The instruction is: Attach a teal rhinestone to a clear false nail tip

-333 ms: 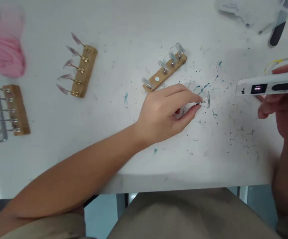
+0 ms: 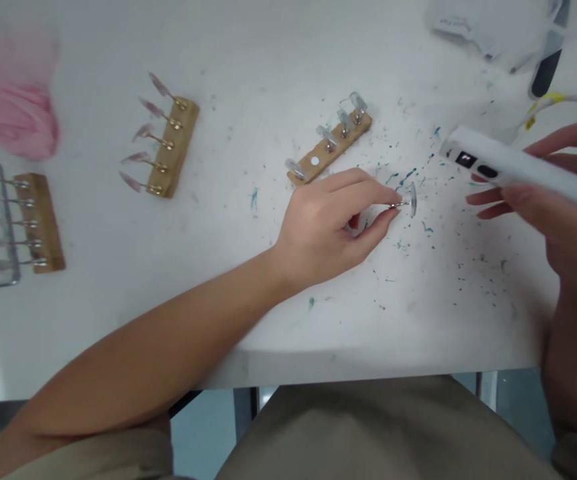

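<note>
- Left hand (image 2: 333, 230): your thumb and forefinger pinch the metal pin of a clear nail tip (image 2: 411, 199), which sticks out past your fingertips, just above the white table (image 2: 218, 300).
- Right hand (image 2: 558, 220): your fingers are wrapped around a white pen-shaped tool (image 2: 513, 168), its end near the nail tip, not touching.
- Wooden holder (image 2: 329, 148) with clear tips lies just behind your left hand.
</note>
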`<state>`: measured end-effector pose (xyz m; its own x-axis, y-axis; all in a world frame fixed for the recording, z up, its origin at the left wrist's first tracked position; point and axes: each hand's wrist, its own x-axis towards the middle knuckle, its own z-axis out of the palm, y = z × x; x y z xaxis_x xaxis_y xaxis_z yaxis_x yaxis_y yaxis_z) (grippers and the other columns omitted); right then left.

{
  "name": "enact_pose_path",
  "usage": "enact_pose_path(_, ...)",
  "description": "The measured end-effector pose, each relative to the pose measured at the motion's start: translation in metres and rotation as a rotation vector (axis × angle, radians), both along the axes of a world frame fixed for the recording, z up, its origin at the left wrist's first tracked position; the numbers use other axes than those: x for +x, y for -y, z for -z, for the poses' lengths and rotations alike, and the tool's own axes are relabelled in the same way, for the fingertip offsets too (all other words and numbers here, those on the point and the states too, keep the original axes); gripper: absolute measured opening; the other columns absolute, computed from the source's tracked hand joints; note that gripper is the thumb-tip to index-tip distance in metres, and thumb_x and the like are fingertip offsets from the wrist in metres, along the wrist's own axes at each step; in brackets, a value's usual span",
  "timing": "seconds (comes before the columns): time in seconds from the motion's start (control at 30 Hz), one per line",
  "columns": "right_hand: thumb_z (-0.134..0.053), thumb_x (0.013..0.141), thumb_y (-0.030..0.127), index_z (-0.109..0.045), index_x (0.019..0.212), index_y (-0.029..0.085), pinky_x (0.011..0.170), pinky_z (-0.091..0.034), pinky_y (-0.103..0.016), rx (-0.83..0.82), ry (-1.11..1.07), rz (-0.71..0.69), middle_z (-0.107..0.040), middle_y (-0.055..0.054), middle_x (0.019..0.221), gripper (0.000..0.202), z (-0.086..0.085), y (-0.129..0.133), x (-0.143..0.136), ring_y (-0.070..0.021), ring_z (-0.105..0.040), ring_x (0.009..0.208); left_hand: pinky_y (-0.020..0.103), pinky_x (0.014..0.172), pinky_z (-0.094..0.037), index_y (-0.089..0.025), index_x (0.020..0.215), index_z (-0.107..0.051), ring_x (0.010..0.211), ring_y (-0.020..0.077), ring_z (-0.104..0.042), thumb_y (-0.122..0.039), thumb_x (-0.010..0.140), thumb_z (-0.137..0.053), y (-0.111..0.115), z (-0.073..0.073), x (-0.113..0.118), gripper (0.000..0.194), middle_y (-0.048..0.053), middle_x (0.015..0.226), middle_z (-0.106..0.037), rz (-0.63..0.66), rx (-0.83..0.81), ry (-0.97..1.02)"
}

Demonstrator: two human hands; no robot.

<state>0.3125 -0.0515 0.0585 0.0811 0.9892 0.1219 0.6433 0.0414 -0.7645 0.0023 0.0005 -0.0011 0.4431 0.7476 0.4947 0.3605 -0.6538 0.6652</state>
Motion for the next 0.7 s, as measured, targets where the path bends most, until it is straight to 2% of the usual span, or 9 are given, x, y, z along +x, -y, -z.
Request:
enact_pose_path(0.07, -0.105, 0.096, 0.064, -0.082, 0.136, 0.009, 0.074, -0.069, -0.018, -0.028, -0.008, 0.024, -0.079, -0.014, 0.122, 0.071, 0.002, -0.001, -0.001, -0.0215, -0.088, 0.107, 0.031, 0.064, -0.057, -0.030, 0.116, -0.094, 0.068, 0.0145, -0.069, -0.040, 0.121, -0.074, 0.000, 0.000, 0.000, 0.023, 0.004, 0.103, -0.093, -0.016, -0.001, 0.004)
enact_pose_path(0.17, -0.101, 0.096, 0.058, -0.089, 0.129, 0.012, 0.063, -0.054, -0.009, -0.027, 0.070, 0.030, -0.079, -0.010, 0.118, 0.058, 0.004, -0.003, -0.004, -0.0109, -0.085, 0.101, 0.030, 0.063, -0.056, -0.029, 0.114, -0.092, 0.068, 0.0137, -0.071, -0.035, 0.120, -0.075, -0.001, -0.002, 0.000, 0.019, 0.004, 0.102, -0.093, -0.001, 0.014, 0.031)
enact_pose_path(0.23, -0.098, 0.096, 0.058, -0.091, 0.125, 0.014, 0.068, -0.051, -0.005, -0.007, 0.117, 0.008, -0.080, -0.006, 0.120, 0.054, 0.007, -0.005, -0.005, -0.0021, -0.079, 0.098, 0.029, 0.063, -0.056, -0.028, 0.112, -0.091, 0.067, 0.0126, -0.071, -0.031, 0.119, -0.078, -0.002, -0.003, 0.001, 0.015, 0.003, 0.102, -0.094, 0.025, 0.031, 0.070)
enact_pose_path(0.3, -0.095, 0.099, 0.062, -0.092, 0.127, 0.016, 0.080, -0.055, -0.003, 0.005, 0.176, -0.025, -0.080, -0.004, 0.124, 0.054, 0.010, -0.006, -0.004, 0.0030, -0.075, 0.099, 0.029, 0.062, -0.055, -0.027, 0.111, -0.091, 0.066, 0.0115, -0.070, -0.027, 0.118, -0.082, -0.003, -0.004, 0.001, 0.011, 0.002, 0.101, -0.094, 0.032, 0.046, 0.122)
enact_pose_path(0.37, -0.091, 0.104, 0.062, -0.090, 0.132, 0.017, 0.085, -0.056, -0.006, 0.024, 0.282, -0.076, -0.080, -0.003, 0.126, 0.053, 0.015, -0.008, -0.001, 0.0042, -0.071, 0.097, 0.028, 0.063, -0.055, -0.026, 0.112, -0.092, 0.065, 0.0109, -0.069, -0.024, 0.117, -0.084, -0.002, -0.004, 0.001, 0.010, 0.001, 0.101, -0.094, 0.023, 0.049, 0.149)
enact_pose_path(0.5, -0.085, 0.105, 0.052, -0.086, 0.132, 0.014, 0.080, -0.048, -0.016, 0.104, 0.520, -0.195, -0.076, -0.005, 0.114, 0.047, 0.026, -0.011, 0.006, 0.0012, -0.059, 0.087, 0.029, 0.066, -0.058, -0.025, 0.112, -0.094, 0.065, 0.0114, -0.070, -0.025, 0.116, -0.083, 0.003, -0.006, 0.003, 0.011, 0.001, 0.100, -0.094, -0.014, 0.010, 0.157)
enact_pose_path(0.6, -0.082, 0.111, 0.055, -0.084, 0.134, 0.014, 0.082, -0.043, -0.019, 0.167, 0.567, -0.232, -0.074, -0.005, 0.113, 0.048, 0.029, -0.012, 0.006, 0.0002, -0.054, 0.088, 0.029, 0.064, -0.059, -0.026, 0.112, -0.094, 0.064, 0.0111, -0.069, -0.027, 0.114, -0.086, 0.014, -0.014, 0.007, 0.008, 0.000, 0.098, -0.093, -0.030, -0.113, 0.203)
enact_pose_path(0.7, -0.082, 0.119, 0.058, -0.080, 0.134, 0.012, 0.084, -0.047, -0.021, 0.333, 0.624, -0.279, -0.075, -0.005, 0.118, 0.048, 0.022, -0.009, 0.000, -0.0004, -0.061, 0.096, 0.027, 0.055, -0.055, -0.026, 0.113, -0.095, 0.061, 0.0097, -0.067, -0.026, 0.112, -0.092, 0.026, -0.024, 0.013, 0.003, 0.001, 0.097, -0.093, -0.001, -0.293, 0.311)
